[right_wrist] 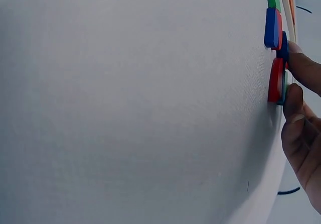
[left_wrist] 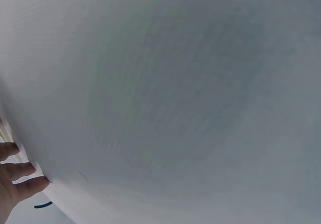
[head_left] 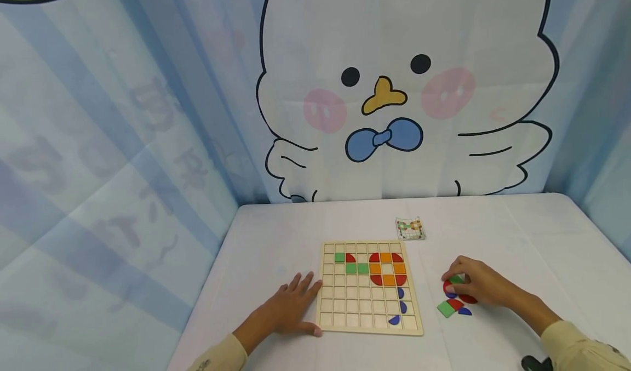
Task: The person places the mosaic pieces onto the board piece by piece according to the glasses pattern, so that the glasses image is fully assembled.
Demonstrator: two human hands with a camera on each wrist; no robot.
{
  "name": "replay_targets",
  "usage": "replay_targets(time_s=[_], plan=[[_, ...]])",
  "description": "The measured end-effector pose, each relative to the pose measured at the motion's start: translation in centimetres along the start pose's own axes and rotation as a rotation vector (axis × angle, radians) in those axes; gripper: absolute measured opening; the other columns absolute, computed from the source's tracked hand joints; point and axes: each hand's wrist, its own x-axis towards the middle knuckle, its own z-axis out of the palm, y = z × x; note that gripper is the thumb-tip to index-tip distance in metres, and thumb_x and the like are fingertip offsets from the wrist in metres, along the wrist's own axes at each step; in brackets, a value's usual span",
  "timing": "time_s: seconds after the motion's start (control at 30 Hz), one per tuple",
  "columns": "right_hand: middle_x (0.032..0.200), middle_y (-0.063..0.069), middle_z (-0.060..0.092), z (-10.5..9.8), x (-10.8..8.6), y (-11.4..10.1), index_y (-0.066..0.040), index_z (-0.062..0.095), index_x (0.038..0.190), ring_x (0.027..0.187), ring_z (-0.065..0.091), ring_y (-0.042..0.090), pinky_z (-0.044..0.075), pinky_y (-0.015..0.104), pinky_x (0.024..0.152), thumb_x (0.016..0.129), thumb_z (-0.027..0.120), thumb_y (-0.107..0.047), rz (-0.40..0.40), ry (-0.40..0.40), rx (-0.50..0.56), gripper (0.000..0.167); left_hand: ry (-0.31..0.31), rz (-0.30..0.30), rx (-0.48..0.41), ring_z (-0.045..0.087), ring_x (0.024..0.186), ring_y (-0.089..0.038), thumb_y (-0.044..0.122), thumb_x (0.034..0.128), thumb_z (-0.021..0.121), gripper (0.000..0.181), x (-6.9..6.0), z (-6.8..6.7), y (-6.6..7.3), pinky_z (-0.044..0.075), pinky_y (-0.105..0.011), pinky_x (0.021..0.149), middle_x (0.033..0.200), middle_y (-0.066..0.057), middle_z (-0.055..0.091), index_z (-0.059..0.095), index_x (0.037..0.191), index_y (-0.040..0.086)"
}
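A wooden grid board (head_left: 340, 306) lies on the table, bearing green squares (head_left: 357, 268), orange squares (head_left: 385, 257), red quarter-round pieces (head_left: 401, 280) and blue half-round pieces (head_left: 403, 307). My left hand (head_left: 292, 308) rests spread at the board's left edge, fingertips and thumb touching or very near it. Right of the board, my right hand (head_left: 482, 284) bends its thumb and fingers over a small pile of loose pieces. Around its fingertips are a green piece (head_left: 457, 279), red pieces (right_wrist: 275, 80) and a blue piece (head_left: 451, 295); whether it pinches one is unclear.
Nearer the front of the pile lie a loose green square (head_left: 446, 309), a red piece (head_left: 455, 304) and a blue half-round piece (head_left: 465, 311). A small pattern card (head_left: 410, 229) sits behind the board. A black object (head_left: 536, 363) is by the right sleeve. Printed curtains (head_left: 148, 141) surround the table.
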Motion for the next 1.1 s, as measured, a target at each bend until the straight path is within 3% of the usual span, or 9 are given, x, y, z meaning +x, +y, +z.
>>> replay_targets(time_s=[0.23,0.57,1.1], plan=[[0.1,-0.006,0.063,0.0,0.3,0.4,-0.018,0.077,0.103,0.079,0.049,0.008,0.047,0.019,0.067,0.085,0.08,-0.02,0.009,0.02,-0.01,0.018,-0.008,-0.002,-0.007,0.024,0.152,-0.04,0.087,0.0758,0.053,0.109,0.2,0.2,-0.1,0.039,-0.059,0.111,0.169,-0.009,0.018,0.023,0.161,0.025],[0.101,-0.006,0.059,-0.4,-0.4,1.1,-0.021,0.077,0.102,0.079,0.047,0.004,0.047,0.019,0.066,0.083,0.081,-0.023,-0.016,-0.014,0.017,0.019,-0.002,0.008,0.005,0.024,0.152,-0.041,0.087,0.0763,0.052,0.109,0.5,0.5,-0.3,0.039,-0.059,0.111,0.169,-0.01,0.018,0.022,0.161,0.025],[0.092,0.0,0.062,0.3,0.1,-0.1,-0.016,0.062,0.099,0.055,0.053,0.011,0.047,0.022,0.052,0.088,0.077,-0.021,-0.018,-0.094,0.164,0.02,-0.002,-0.005,0.016,0.024,0.152,-0.04,0.088,0.0754,0.051,0.11,0.5,0.6,-0.3,0.038,-0.059,0.112,0.169,-0.008,0.017,0.022,0.161,0.026]])
